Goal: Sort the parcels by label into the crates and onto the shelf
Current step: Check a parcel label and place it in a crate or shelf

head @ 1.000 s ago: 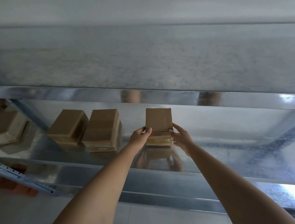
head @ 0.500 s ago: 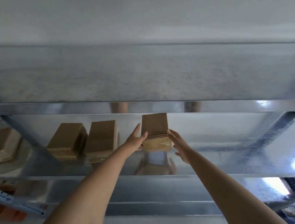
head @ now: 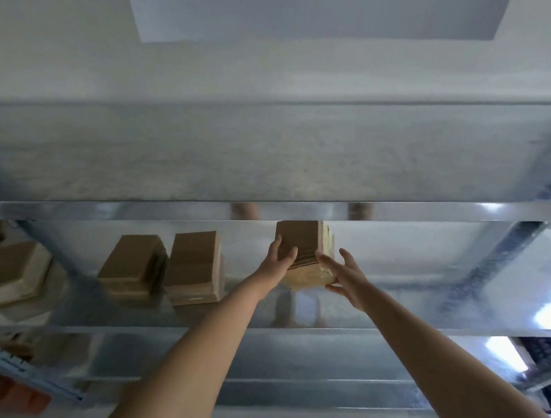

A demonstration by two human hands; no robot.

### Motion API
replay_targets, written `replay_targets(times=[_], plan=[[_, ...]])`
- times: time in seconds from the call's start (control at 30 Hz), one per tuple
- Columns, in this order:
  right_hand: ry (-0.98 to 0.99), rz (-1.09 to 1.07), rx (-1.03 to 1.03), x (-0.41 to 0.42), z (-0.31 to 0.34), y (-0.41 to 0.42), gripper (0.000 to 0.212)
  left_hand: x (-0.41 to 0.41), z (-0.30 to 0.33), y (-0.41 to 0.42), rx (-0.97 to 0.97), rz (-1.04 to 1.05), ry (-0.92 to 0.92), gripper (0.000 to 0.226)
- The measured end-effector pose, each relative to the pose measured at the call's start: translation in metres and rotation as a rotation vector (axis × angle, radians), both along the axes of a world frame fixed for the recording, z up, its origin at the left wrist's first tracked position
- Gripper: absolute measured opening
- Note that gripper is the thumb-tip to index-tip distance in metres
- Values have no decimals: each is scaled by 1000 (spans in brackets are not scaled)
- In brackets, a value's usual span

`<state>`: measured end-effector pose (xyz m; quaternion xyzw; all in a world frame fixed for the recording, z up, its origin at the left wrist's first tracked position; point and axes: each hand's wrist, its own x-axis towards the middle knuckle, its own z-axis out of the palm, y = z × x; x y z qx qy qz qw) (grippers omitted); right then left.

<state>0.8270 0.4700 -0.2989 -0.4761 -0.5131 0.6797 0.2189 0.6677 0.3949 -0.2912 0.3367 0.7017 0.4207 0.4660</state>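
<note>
A brown cardboard parcel (head: 301, 244) with clear tape on its near end stands on the metal shelf (head: 389, 335), a little right of the middle. My left hand (head: 278, 259) grips its left edge, fingers up the side and thumb on the top face. My right hand (head: 344, 278) lies against the parcel's lower right corner with its fingers spread and mostly straight. The label is not visible from here.
Two more brown parcels (head: 133, 263) (head: 196, 265) stand side by side to the left on the same shelf. A bigger carton (head: 5, 268) sits at the far left. The upper shelf's underside (head: 272, 155) hangs low overhead. A dark crate (head: 547, 356) shows at the right.
The parcel has slid deeper onto the shelf between both hands. My right hand's fingers have spread off its side. The view has tilted upward.
</note>
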Motion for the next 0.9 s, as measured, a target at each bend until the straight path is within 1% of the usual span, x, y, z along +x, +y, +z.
replay_targets(times=[0.07, 0.13, 0.23, 0.3, 0.43, 0.5, 0.53, 0.63, 0.67, 0.77, 0.9], plan=[[-14, -18, 10, 5, 5, -5, 95, 8, 6, 4, -16, 24, 31, 85], [-35, -25, 42, 9, 8, -11, 82, 16, 10, 4, -75, 52, 89, 94], [-61, -7, 100, 8, 14, -20, 70, 21, 16, 3, -105, 91, 158, 96], [-76, 6, 135, 8, 19, -23, 62, 20, 18, 1, -120, 98, 170, 97], [-64, 16, 142, 10, 23, -26, 54, 8, 18, -8, -134, 67, 97, 112], [-2, -34, 104, 12, 20, -26, 46, 0, 15, -14, -116, 45, 62, 105], [26, -60, 91, 13, 20, -26, 40, -5, 11, -16, -107, 48, 49, 105], [82, -97, 62, 10, 21, -28, 26, -14, 4, -21, -116, 61, 15, 119], [94, -106, 50, 9, 22, -29, 23, -14, 6, -25, -95, 56, -16, 118], [125, -112, 20, 5, 22, -33, 18, -9, 19, -41, -35, 36, -109, 101], [167, -57, 13, 5, 12, -41, 30, -16, 11, -51, 6, 3, -130, 93]])
